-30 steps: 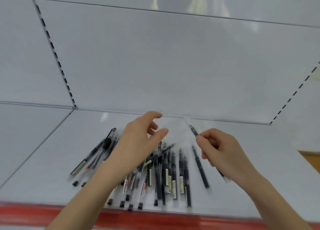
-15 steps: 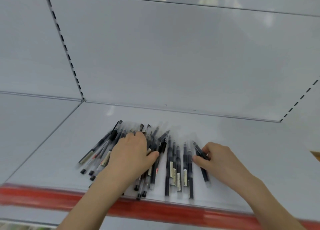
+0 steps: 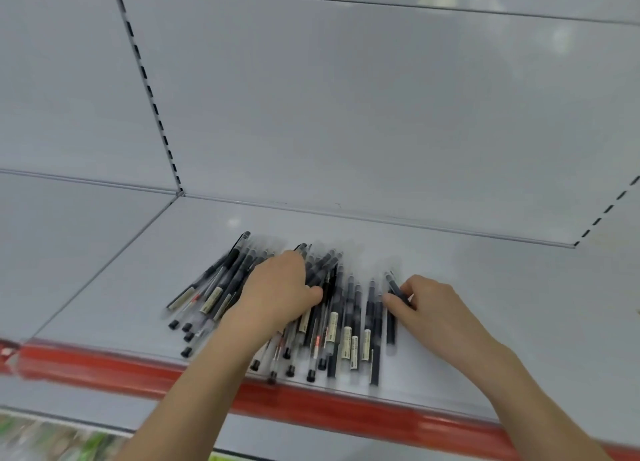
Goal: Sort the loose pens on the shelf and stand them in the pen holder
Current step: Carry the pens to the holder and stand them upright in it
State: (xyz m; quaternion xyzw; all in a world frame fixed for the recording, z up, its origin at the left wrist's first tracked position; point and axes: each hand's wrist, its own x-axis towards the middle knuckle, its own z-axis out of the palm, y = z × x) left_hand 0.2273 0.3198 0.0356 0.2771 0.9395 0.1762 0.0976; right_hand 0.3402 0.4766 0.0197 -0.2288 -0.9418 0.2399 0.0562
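- Grey metal shelf (image 3: 485, 287) is carrying a loose spread of dark pens (image 3: 348, 308), which are lying roughly side by side and reaching down to the red front strip (image 3: 311, 405).
- The left hand (image 3: 277, 294) is resting on the left half of the pens. Its fingers are bending down over them and out of sight, so I cannot tell whether it is gripping any.
- The right hand (image 3: 433, 308) is pinching a single pen (image 3: 392, 282) between thumb and fingers.
- That single pen is poking out just above the pinch and is lying at the right edge of the spread.
- The other pens are lying left of the pinch, between the two hands and under the left palm.
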